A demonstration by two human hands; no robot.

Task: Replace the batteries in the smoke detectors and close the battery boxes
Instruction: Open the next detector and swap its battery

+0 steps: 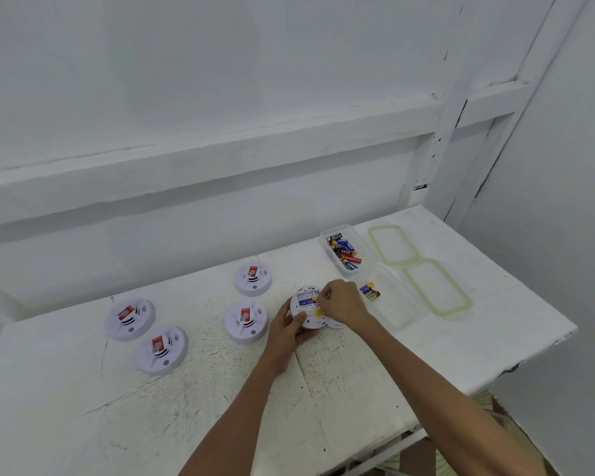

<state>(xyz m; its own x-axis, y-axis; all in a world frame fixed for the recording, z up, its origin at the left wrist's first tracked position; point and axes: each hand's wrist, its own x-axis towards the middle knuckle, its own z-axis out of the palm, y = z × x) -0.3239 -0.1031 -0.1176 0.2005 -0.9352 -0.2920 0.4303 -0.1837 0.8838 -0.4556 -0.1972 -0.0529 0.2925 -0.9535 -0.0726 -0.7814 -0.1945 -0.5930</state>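
- Detector (304,304) lies back-up near the middle of the table (358,379), at the near end of the battery box (337,229); I keep it there so the reach for cells is short.
- My left hand (285,329) grips it round the near rim, thumb on top. I judge this steadies the shell against the push of the other hand.
- My right hand (344,302) pinches a yellow bit (316,299) over the open bay, fingertips curled tight on it.
- Two loose cells (370,292) lie just right of that hand, apart from the box (old ones or fresh ones, I cannot say).
- Other detectors (245,321), four of them, rest face-up to the left, each with a red label; my guess is they wait their turn.
- Two lids (394,243) lie beyond the box on the right, out of the working area.
- Hard to make out: whether the yellow bit is a cell, a tab or a sticker. My right hand covers the bay's right end, so I cannot count the cells inside.
- A white piece (337,325) peeks out under my right wrist; it may be the bay cover, but too little shows.
- A clear tray seems to lie near the lids, its edges faint against the white top.
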